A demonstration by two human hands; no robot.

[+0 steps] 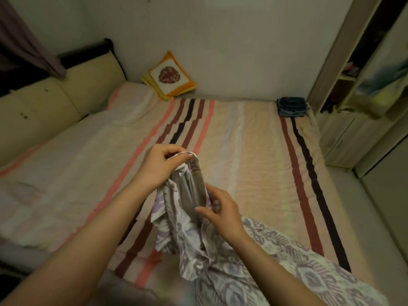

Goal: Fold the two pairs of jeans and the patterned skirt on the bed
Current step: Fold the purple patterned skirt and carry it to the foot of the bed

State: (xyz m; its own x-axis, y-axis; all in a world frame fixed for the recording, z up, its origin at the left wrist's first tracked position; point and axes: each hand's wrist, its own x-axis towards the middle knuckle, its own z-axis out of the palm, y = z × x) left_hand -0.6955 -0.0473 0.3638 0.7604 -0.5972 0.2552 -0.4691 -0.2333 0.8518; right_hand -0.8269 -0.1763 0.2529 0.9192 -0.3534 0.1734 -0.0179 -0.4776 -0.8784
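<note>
The lower part of the patterned skirt [254, 272] is being cut off by the bottom edge. The fingertips of the right hand [220, 213] are being hidden in its folds. The folded jeans [291, 107] are being rendered too small to count; the wardrobe shelves [375, 85] are being blurred.

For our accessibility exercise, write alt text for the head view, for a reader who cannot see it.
Two hands hold a patterned skirt above a striped bed: the left hand pinches its waistband, and the right hand grips the cloth lower down. Folded jeans sit at the far right corner, an orange cushion against the wall.
</note>
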